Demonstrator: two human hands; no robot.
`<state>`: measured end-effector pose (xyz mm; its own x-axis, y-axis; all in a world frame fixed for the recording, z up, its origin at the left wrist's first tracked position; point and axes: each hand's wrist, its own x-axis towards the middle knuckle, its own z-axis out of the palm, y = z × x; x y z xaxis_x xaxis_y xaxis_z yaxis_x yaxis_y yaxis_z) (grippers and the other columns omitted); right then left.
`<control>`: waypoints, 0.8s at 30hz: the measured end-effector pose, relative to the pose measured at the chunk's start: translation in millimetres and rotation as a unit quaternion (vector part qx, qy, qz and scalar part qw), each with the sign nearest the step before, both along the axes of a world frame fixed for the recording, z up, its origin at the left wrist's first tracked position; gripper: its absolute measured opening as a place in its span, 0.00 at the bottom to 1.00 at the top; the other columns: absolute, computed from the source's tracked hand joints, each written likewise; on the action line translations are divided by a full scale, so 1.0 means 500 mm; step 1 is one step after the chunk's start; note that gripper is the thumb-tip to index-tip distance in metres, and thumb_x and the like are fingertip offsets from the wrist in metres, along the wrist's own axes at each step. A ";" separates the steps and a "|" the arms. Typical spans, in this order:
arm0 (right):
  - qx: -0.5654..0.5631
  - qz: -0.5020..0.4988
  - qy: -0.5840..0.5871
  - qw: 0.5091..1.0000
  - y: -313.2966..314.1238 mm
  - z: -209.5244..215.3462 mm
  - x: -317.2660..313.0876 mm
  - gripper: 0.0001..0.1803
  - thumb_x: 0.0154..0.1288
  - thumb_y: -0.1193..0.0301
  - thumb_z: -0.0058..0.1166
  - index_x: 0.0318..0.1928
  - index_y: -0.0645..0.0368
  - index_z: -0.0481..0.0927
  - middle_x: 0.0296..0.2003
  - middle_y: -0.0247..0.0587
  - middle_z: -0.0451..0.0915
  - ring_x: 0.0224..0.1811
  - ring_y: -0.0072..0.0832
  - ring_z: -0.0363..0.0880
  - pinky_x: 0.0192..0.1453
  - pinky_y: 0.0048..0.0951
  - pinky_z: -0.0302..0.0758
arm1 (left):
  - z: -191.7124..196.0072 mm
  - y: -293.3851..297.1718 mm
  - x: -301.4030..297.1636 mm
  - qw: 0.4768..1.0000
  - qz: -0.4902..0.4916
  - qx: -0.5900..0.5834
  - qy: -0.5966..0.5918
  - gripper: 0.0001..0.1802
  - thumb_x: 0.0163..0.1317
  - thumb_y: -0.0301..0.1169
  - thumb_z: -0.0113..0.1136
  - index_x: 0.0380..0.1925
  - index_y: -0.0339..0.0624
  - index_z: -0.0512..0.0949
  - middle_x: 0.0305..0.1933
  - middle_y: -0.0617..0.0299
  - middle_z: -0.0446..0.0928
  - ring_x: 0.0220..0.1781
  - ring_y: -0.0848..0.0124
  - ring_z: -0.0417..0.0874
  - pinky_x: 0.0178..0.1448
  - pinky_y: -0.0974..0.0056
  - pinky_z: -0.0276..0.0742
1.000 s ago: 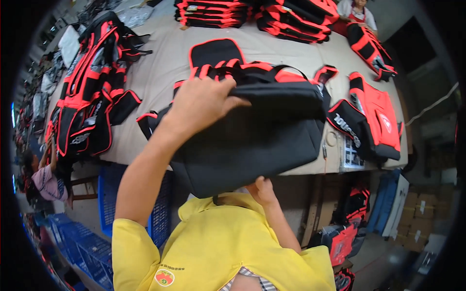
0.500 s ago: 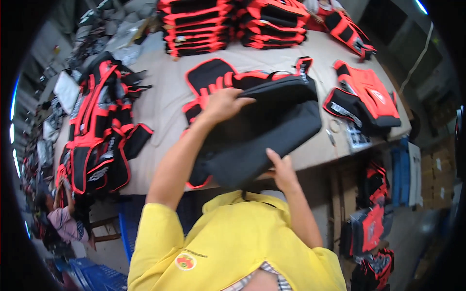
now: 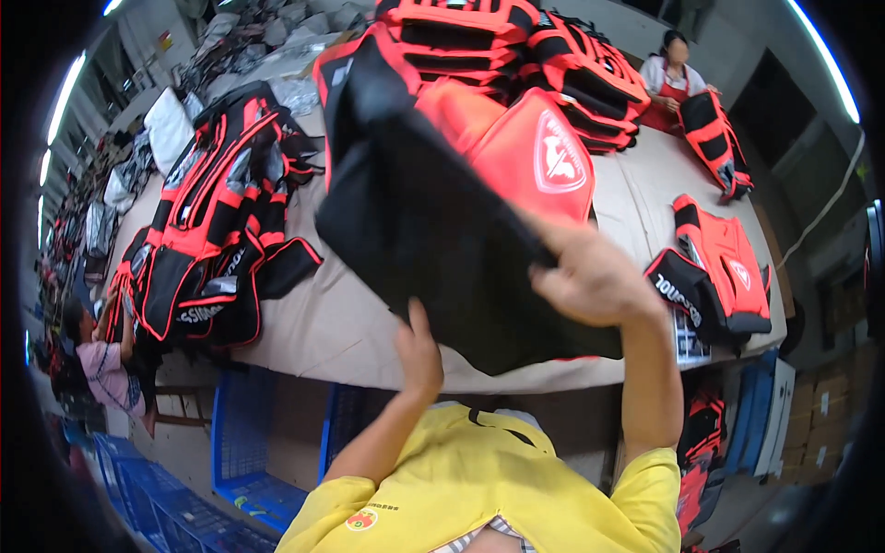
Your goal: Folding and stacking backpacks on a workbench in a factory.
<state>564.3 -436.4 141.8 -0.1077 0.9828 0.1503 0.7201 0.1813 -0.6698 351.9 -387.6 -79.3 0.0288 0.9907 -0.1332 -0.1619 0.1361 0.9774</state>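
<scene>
A large black and red bag (image 3: 433, 230), probably a backpack, is tilted up over the table in front of me, its wide black side facing me. My right hand (image 3: 595, 281) is closed on the bag's black edge at the right, blurred by motion. Down at the lower left edge, my left hand (image 3: 420, 358) pinches the black cloth, thumb on the near side, its other fingers mostly hidden. Beyond the black side shows a bright red panel (image 3: 553, 166) with a white emblem.
Stacked red-and-black bags (image 3: 461, 37) stand behind. Others lie at the left (image 3: 207, 212) and right (image 3: 728, 267) of the beige table (image 3: 313, 341). Blue crates (image 3: 267, 488) stand below. One co-worker (image 3: 668, 83) handles a bag at the far right; another person (image 3: 106, 369) is at the left.
The bag has swung from lying open on the table to tilted up. My left hand moved from its upper left edge to the lower edge; my right hand moved up to the right edge.
</scene>
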 end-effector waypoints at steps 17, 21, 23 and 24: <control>-0.086 -0.043 -0.323 0.941 -0.166 -0.550 -0.044 0.60 0.58 0.32 0.63 0.77 0.66 0.65 0.78 0.64 0.61 0.82 0.60 0.55 0.82 0.66 0.52 | -0.122 -0.026 -0.194 0.805 -0.094 0.292 0.508 0.46 0.55 0.53 0.78 0.70 0.44 0.75 0.77 0.44 0.66 0.81 0.41 0.61 0.76 0.38 0.62; -0.173 -0.088 -0.307 0.932 -0.239 -0.695 0.003 0.66 0.59 0.29 0.60 0.77 0.75 0.59 0.80 0.69 0.54 0.85 0.59 0.49 0.78 0.71 0.57 | -0.268 -0.018 -0.152 0.744 -0.202 0.233 0.592 0.55 0.54 0.59 0.76 0.78 0.49 0.65 0.83 0.42 0.57 0.85 0.42 0.54 0.78 0.30 0.55; -0.107 -0.097 -0.359 0.922 -0.238 -0.707 -0.015 0.55 0.66 0.34 0.58 0.73 0.72 0.68 0.73 0.70 0.67 0.77 0.56 0.67 0.73 0.63 0.69 | -0.321 -0.020 -0.153 0.719 -0.197 0.226 0.627 0.60 0.54 0.60 0.75 0.83 0.52 0.58 0.86 0.40 0.49 0.87 0.44 0.51 0.79 0.29 0.52; -0.110 -0.102 -0.363 0.920 -0.222 -0.695 0.005 0.55 0.66 0.34 0.58 0.73 0.72 0.68 0.73 0.70 0.67 0.77 0.56 0.67 0.73 0.63 0.69 | -0.337 -0.018 -0.162 0.725 -0.199 0.221 0.621 0.60 0.54 0.59 0.75 0.82 0.52 0.58 0.86 0.40 0.49 0.87 0.44 0.51 0.79 0.29 0.52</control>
